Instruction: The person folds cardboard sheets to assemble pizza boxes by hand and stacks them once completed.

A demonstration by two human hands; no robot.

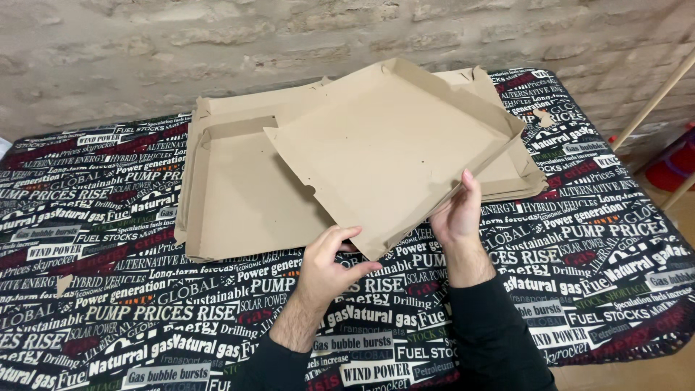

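Observation:
A brown cardboard box blank [384, 152], partly folded with raised side flaps, is held tilted above the table. My left hand [329, 264] pinches its near corner between thumb and fingers. My right hand [457, 213] grips its near right edge, thumb pressing the flap. Under it lies a stack of flat cardboard blanks [232, 195] on the table.
The table [108, 289] is covered with a black cloth printed in white and red lettering. A brick wall [145, 51] runs behind it. Small cardboard scraps [64, 284] lie on the cloth. A wooden pole [655, 98] and a red object [673, 166] stand at the right.

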